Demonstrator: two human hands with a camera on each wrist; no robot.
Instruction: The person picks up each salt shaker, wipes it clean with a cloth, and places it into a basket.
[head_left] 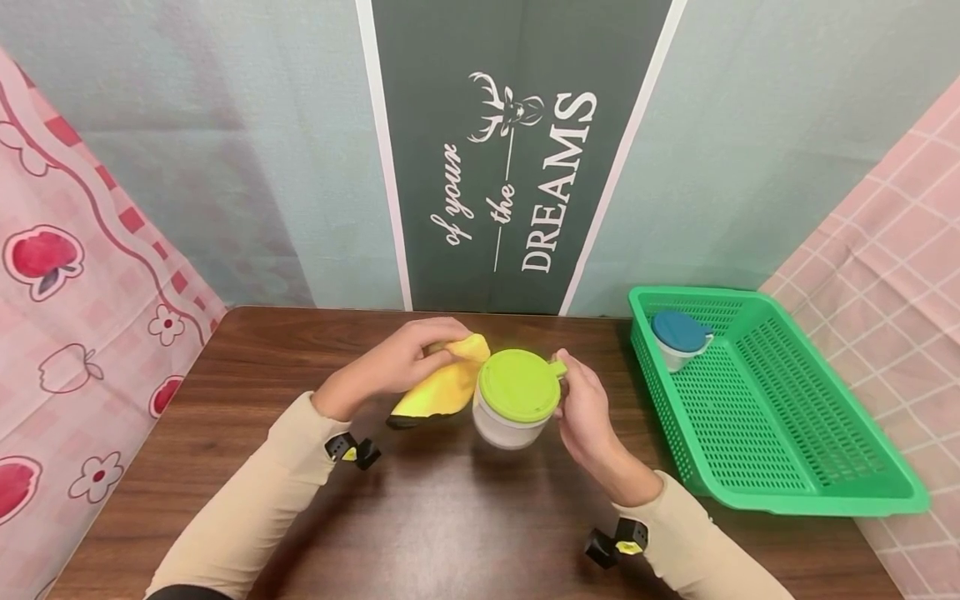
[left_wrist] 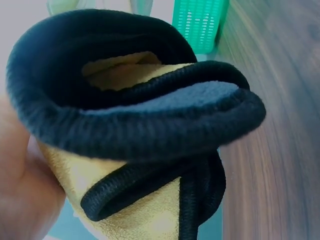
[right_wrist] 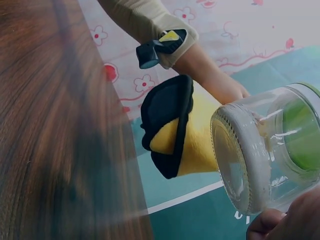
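My left hand (head_left: 405,357) grips a folded yellow cloth (head_left: 438,392) with black edging, thumb and fingers around it. The cloth's right end lies against the side of a clear glass jar (head_left: 508,429) with a lime-green lid (head_left: 519,385). On the jar's other side, my right hand (head_left: 587,408) holds it by the handle, fingers curled there. In the right wrist view the jar's ribbed base (right_wrist: 235,160) shows, raised off the tabletop. The left wrist view is filled by the cloth's black-edged folds (left_wrist: 150,135), with a grey inner face showing.
A green plastic basket (head_left: 795,500) stands at the right of the dark wood table (head_left: 450,533). A second jar with a blue lid (head_left: 678,332) sits in its far left corner. Printed cloths hang behind the table and on both sides.
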